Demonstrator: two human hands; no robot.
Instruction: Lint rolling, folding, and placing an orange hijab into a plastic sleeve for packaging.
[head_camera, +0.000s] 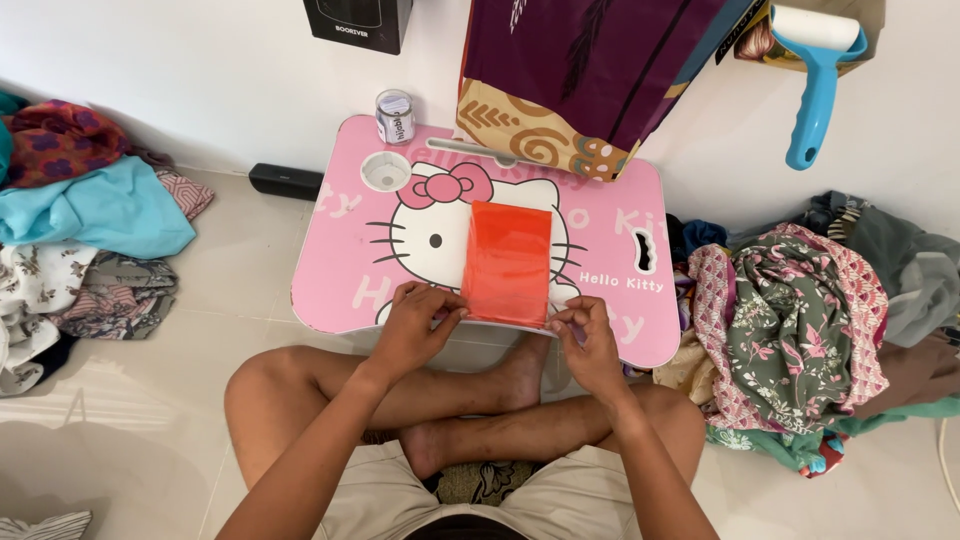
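An orange folded cloth in a clear plastic sleeve (507, 262) lies flat on a small pink lap table (340, 270) with a white cartoon cat print. My left hand (418, 322) pinches the sleeve's near left corner. At the near right corner my right hand (585, 335) grips the sleeve's edge. I sit cross-legged on the floor behind the table.
A small lidded jar (395, 116) stands at the table's far left, near a round cup hole (385, 171). A purple patterned bag (575, 80) leans on the far edge. Clothes piles lie left (90, 220) and right (800, 320). A blue lint roller (818, 70) hangs on the wall.
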